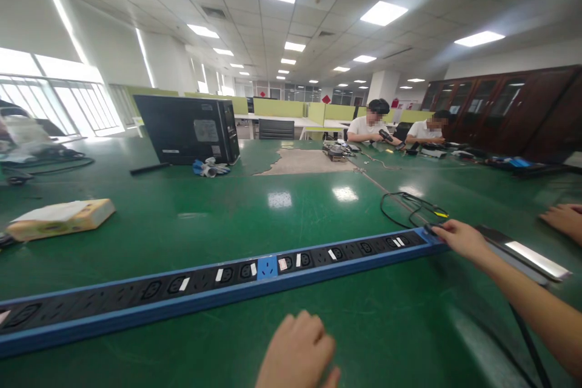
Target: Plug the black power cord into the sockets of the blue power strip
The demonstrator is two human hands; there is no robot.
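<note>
A long blue power strip [267, 268] with black sockets and several white labels lies slantwise across the green table. At its far right end, my right hand [459, 239] is closed, thumb and fingers pinching a small black plug [430, 229] at the blue end cap. The fingers hide most of that plug. My left hand [297, 351] hovers in front of the strip, apart from it, with its fingers curled in a loose fist and nothing showing in them. Just behind the right hand lies a coiled black cable [400, 197] with a yellow tag.
Beside my right wrist rests a flat grey device [513, 251]; another person's hand [564, 218] is at the right edge. A tissue pack [63, 218] lies left. Farther back stand a black computer tower [186, 130] and gloves [210, 167]. Two people sit across the table.
</note>
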